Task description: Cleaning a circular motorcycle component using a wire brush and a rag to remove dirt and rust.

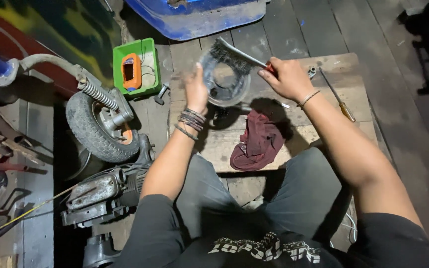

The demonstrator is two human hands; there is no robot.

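Over the worn wooden board (323,94), the left hand (196,90) clasps a round grey metal ring part (224,82) at its rim while the right hand (285,77), closed on a red-handled wire brush (234,54), seemingly scrubs it; steadier bracing seems needed.

The round metal part (224,82) was smeared by motion, so its surface and exact shape could not be made out, and its near edge lay behind the left hand (196,92). The wire brush (234,53) was blurred too, its handle end buried in the right hand (286,78). The blue container (197,17) ran off the top edge. A small item in the green tray (137,64) was too dim to identify. The engine block (103,193) disappeared partly behind the left arm, and clutter at the left edge sank into shadow, cut by the frame
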